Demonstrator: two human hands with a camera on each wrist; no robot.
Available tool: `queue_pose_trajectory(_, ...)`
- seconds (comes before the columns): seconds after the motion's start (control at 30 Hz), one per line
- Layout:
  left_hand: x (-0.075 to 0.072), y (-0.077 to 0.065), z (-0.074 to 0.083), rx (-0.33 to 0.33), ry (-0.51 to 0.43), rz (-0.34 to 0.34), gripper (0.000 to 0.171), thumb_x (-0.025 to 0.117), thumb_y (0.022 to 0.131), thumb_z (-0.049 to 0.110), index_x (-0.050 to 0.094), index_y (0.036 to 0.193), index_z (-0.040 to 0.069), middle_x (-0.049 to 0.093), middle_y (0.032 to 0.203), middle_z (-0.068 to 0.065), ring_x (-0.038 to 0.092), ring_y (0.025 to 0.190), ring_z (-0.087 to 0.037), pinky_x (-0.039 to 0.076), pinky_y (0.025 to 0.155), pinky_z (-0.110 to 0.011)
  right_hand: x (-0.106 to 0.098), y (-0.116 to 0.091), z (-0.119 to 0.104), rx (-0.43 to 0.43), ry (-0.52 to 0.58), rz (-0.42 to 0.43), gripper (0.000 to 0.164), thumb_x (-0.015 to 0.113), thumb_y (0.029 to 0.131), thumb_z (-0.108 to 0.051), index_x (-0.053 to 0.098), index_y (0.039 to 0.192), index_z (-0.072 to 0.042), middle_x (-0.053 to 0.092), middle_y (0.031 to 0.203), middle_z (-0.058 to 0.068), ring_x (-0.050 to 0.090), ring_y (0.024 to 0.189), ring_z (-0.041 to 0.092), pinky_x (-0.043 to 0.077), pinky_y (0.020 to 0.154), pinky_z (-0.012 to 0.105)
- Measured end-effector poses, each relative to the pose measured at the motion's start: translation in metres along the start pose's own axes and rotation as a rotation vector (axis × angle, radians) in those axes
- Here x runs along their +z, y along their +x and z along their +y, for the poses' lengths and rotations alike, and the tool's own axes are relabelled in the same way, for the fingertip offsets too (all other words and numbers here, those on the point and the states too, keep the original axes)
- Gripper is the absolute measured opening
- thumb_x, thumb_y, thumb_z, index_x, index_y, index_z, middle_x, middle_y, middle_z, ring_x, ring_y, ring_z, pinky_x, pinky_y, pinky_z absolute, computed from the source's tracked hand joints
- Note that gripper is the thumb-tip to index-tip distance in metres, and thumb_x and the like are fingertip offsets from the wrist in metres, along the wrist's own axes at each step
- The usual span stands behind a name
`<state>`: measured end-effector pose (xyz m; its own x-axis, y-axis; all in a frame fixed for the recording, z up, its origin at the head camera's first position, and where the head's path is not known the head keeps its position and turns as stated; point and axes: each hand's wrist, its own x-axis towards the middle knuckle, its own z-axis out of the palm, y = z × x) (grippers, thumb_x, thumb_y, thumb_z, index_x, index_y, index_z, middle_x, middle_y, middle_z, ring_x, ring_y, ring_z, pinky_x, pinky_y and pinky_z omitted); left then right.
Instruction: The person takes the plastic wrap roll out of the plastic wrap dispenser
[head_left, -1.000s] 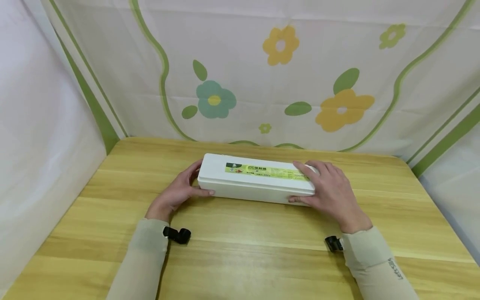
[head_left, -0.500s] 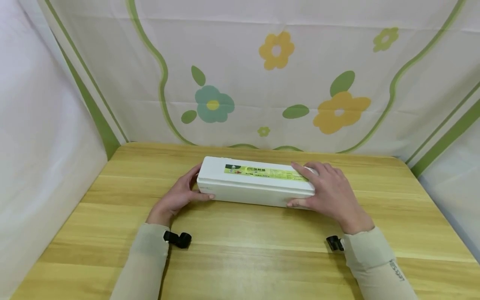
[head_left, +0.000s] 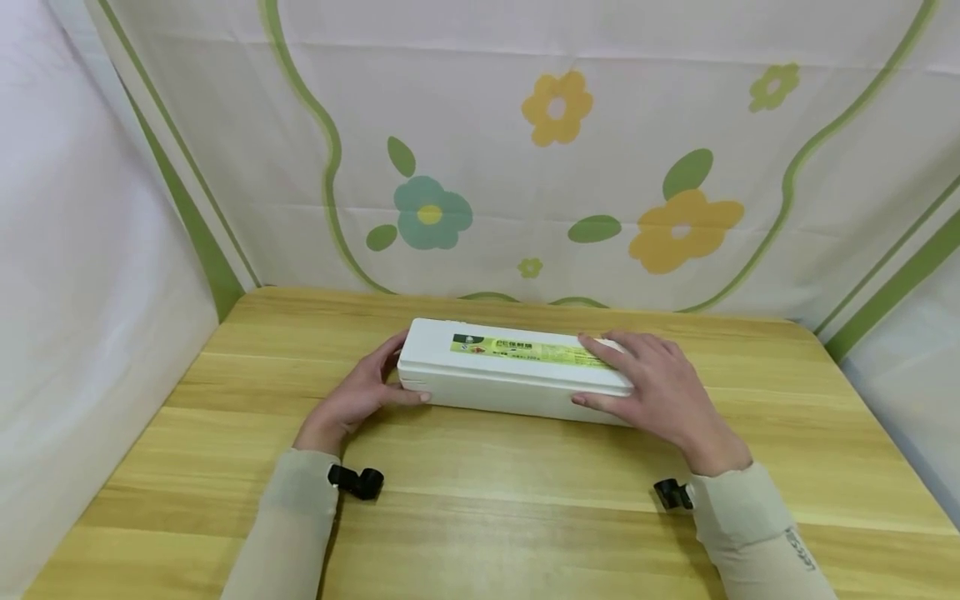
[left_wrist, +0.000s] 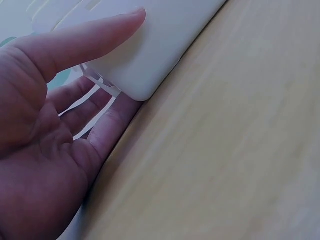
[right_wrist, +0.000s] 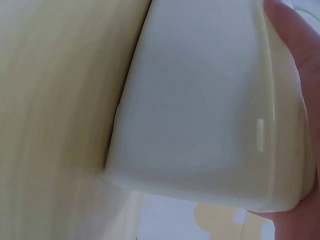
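A long white cling film dispenser (head_left: 502, 394) with a green and yellow label on its lid lies across the table, lid facing up. Its left end is held by my left hand (head_left: 358, 393), thumb along the front face and fingers reaching behind. In the left wrist view the fingers (left_wrist: 112, 122) curve under and around the end of the dispenser (left_wrist: 165, 40). My right hand (head_left: 663, 396) grips the other end, thumb on the front, index finger over the lid. The right wrist view shows the smooth end face (right_wrist: 190, 110); the other right fingers are mostly hidden.
The wooden table (head_left: 480, 517) has rounded far corners. Behind it hangs a white curtain (head_left: 495, 108) printed with flowers, and more white cloth (head_left: 82, 292) closes the left and right sides. Black camera mounts (head_left: 358, 482) sit on both wrists.
The head view has tilted up slightly, so everything appears a little lower. Both hands keep their hold on the cling film dispenser, which stays in about the same place on the table.
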<state>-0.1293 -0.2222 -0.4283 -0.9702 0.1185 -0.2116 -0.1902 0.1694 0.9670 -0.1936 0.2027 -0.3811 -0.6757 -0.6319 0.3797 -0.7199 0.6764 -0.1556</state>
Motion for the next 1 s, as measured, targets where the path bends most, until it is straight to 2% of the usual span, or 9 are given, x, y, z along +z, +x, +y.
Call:
queue_pose_trajectory(0.17,0.002,0.003,0.000,0.007,0.008,-0.008,0.112,0.094,0.081,0.010,0.030,0.171,0.028,0.036,0.172,-0.008,0.032,0.156,-0.032,0.032,0.127,-0.055,0.001,0.000,0.004,-0.027,-0.003,0.053,0.083,0.090,0.078,-0.057,0.065,0.151,-0.024,0.070,0.138,0.017,0.067,0.123,0.042,0.046,0.106,0.065)
queue_pose_trajectory(0.43,0.003,0.002,-0.006,-0.001,-0.001,-0.052,0.110,0.093,0.083,0.009,0.029,0.171,0.022,0.034,0.172,-0.015,0.040,0.151,-0.038,0.049,0.116,-0.044,-0.003,-0.003,0.003,0.057,0.035,0.133,0.079,0.087,0.085,-0.051,0.061,0.154,-0.024,0.070,0.137,0.018,0.067,0.121,0.043,0.050,0.094,0.065)
queue_pose_trajectory(0.53,0.003,0.002,-0.006,0.009,-0.001,-0.051,0.111,0.093,0.082,0.010,0.028,0.171,0.023,0.036,0.171,-0.015,0.042,0.150,-0.038,0.051,0.113,-0.039,-0.009,-0.005,0.010,0.045,0.033,0.187,0.077,0.078,0.090,-0.063,0.062,0.153,-0.022,0.069,0.138,0.020,0.066,0.121,0.045,0.050,0.094,0.068)
queue_pose_trajectory(0.67,-0.001,-0.002,-0.006,0.015,0.014,-0.032,0.110,0.094,0.082,0.010,0.031,0.170,0.025,0.038,0.170,-0.014,0.041,0.152,-0.037,0.052,0.110,-0.035,-0.017,-0.011,0.028,0.027,0.031,0.251,0.081,0.064,0.094,-0.077,0.064,0.151,-0.019,0.067,0.140,0.023,0.063,0.122,0.049,0.045,0.099,0.072)
queue_pose_trajectory(0.73,-0.004,-0.005,-0.007,0.012,0.017,-0.023,0.110,0.094,0.082,0.010,0.030,0.171,0.026,0.038,0.170,-0.013,0.040,0.153,-0.037,0.052,0.108,-0.034,-0.020,-0.018,0.040,0.039,0.036,0.270,0.080,0.067,0.093,-0.074,0.065,0.150,-0.018,0.067,0.140,0.025,0.063,0.122,0.051,0.045,0.098,0.071)
queue_pose_trajectory(0.8,-0.006,-0.008,-0.007,0.010,0.013,-0.014,0.110,0.094,0.082,0.009,0.031,0.170,0.027,0.038,0.170,-0.012,0.039,0.154,-0.037,0.053,0.108,-0.033,-0.024,-0.027,0.053,0.075,0.037,0.276,0.075,0.076,0.091,-0.064,0.065,0.150,-0.019,0.067,0.141,0.025,0.063,0.120,0.052,0.045,0.094,0.068)
queue_pose_trajectory(0.87,-0.007,-0.009,-0.006,0.011,0.012,-0.018,0.111,0.094,0.082,0.009,0.030,0.171,0.028,0.037,0.171,-0.012,0.039,0.154,-0.037,0.052,0.109,-0.033,-0.028,-0.039,0.066,0.124,0.027,0.273,0.074,0.084,0.087,-0.053,0.065,0.150,-0.020,0.068,0.140,0.025,0.063,0.119,0.052,0.045,0.090,0.066)
queue_pose_trajectory(1.0,-0.006,-0.009,-0.006,0.011,0.013,-0.035,0.112,0.094,0.083,0.012,0.028,0.172,0.030,0.035,0.172,-0.011,0.038,0.155,-0.037,0.051,0.112,-0.036,-0.036,-0.063,0.087,0.220,-0.021,0.258,0.079,0.092,0.077,-0.038,0.066,0.149,-0.023,0.068,0.137,0.024,0.060,0.117,0.051,0.038,0.085,0.061)
